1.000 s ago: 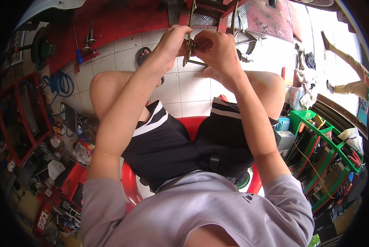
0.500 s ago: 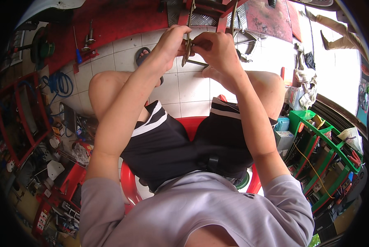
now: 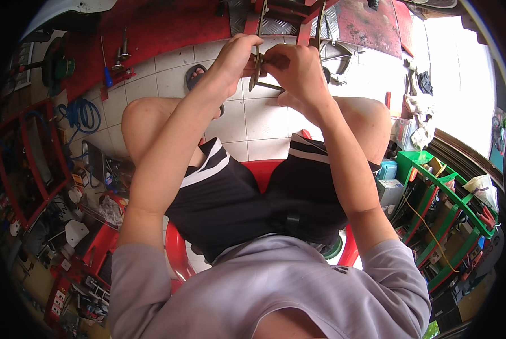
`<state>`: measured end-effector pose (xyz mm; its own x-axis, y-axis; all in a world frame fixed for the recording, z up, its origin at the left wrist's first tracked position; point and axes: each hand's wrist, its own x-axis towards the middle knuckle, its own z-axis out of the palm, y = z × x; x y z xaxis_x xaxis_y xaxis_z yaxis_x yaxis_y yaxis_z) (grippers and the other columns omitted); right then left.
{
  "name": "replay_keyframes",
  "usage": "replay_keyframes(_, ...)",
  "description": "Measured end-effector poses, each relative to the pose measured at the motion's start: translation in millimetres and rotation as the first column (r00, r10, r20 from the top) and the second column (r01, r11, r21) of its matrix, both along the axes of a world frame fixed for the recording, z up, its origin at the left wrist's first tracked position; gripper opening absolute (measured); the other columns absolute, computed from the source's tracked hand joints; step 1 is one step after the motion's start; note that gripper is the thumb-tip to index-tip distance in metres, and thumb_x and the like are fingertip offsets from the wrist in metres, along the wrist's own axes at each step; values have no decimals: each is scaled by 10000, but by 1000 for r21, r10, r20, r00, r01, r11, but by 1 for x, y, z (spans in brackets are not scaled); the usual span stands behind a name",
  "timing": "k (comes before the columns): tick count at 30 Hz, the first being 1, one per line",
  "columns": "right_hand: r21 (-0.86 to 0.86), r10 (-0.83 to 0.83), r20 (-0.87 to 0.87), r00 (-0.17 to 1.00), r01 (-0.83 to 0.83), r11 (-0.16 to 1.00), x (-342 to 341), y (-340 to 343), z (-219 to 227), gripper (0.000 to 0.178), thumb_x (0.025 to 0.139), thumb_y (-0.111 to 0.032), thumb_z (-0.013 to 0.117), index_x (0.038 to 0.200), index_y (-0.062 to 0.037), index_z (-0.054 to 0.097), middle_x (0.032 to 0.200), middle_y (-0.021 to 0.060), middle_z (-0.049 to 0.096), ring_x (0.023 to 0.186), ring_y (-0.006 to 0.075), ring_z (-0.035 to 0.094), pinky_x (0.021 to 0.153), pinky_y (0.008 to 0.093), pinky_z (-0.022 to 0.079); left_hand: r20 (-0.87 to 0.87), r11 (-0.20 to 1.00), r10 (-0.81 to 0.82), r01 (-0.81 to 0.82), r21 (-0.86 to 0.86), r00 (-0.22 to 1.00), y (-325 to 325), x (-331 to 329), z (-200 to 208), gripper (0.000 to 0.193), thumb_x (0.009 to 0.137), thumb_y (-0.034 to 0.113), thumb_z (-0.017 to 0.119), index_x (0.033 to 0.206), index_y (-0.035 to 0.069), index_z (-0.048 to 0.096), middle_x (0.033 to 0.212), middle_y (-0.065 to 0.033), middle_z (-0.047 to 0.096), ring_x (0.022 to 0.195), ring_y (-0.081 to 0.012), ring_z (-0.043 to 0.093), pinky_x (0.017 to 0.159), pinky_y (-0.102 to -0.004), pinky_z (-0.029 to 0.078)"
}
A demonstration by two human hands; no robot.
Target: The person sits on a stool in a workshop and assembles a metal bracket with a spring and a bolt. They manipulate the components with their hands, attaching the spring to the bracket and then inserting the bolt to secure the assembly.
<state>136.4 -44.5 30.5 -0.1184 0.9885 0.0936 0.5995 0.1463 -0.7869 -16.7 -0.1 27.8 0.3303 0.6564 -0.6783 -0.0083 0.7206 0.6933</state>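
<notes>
A narrow, dull metal bar (image 3: pixel 256 77) stands out toward me from a red metal frame (image 3: pixel 306 33) at the top of the head view. My left hand (image 3: pixel 236 61) is closed at the bar's left side, its fingers curled behind it. From the right, my right hand (image 3: pixel 298 65) pinches at a small brass-coloured part (image 3: pixel 261 58) on the bar; the fingers hide most of it. A second metal bar (image 3: pixel 319 28) runs along the right side of the frame, beyond my right hand.
A blue-handled screwdriver (image 3: pixel 108 77) lies at the red platform's edge (image 3: pixel 162 48). A coiled blue hose (image 3: pixel 83 116) and a red rack (image 3: pixel 30 164) are on the left. A green tool rack (image 3: pixel 417 158) stands at my right. I sit on a red chair (image 3: pixel 177 248).
Another person's legs at the upper right have gone out of view. My hands stay at the bar, with the right fingers shifted only very slightly.
</notes>
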Motion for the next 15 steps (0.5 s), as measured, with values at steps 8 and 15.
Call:
replay_keyframes(8,30,26,48,999,-27,999,-2,-1,2,97,769,-39,652,832,1,715,739,204,658,683,379,650,653,398,532,28,1000,-22,22,9,999,0,-1,3,335,925,294,490,1114,18,511,924,-174,648,850,-243,642,847,-369,469)
replay_keyframes(15,-4,5,-1,1000,-5,1000,-1,0,3,96,758,-41,673,837,7,700,744,180,674,674,343,668,642,368,538,24,1000,-8,8,0,1000,-1,0,5,328,924,294,492,1101,19,519,911,-160,643,838,-235,638,845,-368,469)
